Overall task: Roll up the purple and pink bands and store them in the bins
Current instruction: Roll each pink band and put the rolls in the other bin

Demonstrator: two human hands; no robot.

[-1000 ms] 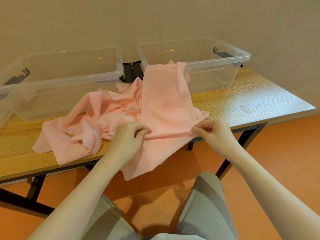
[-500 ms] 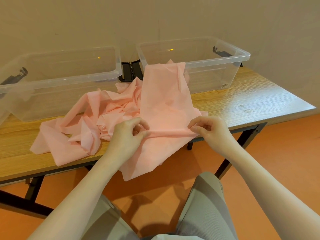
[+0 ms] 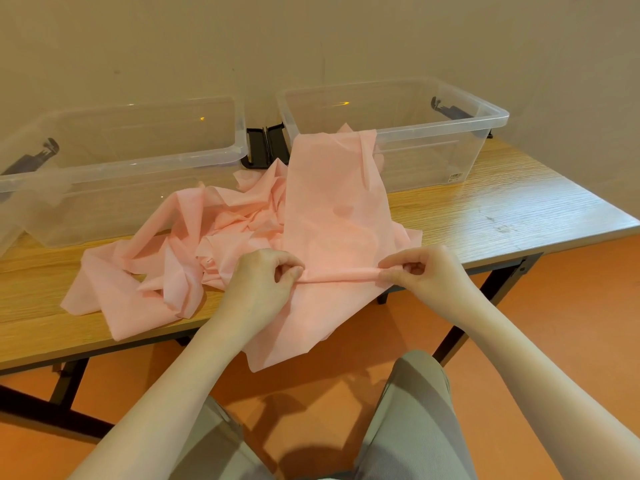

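A long pink band (image 3: 332,202) lies crumpled on the wooden table (image 3: 502,216); one flat stretch runs up over the rim of the right clear bin (image 3: 485,123), and a loose end hangs off the table's front edge. My left hand (image 3: 263,285) and my right hand (image 3: 422,271) each pinch an end of a thin rolled fold of the band at the table's front edge. The left clear bin (image 3: 138,161) stands at the back left. No purple band is in view.
Black lid clips (image 3: 266,147) sit between the two bins. My knees are below the table's front edge, over an orange floor (image 3: 571,341). A beige wall rises right behind the bins.
Both hands have turned the band's fold over toward the bins, so a tighter, thinner roll sits between my fingers. The crumpled heap has shifted slightly.
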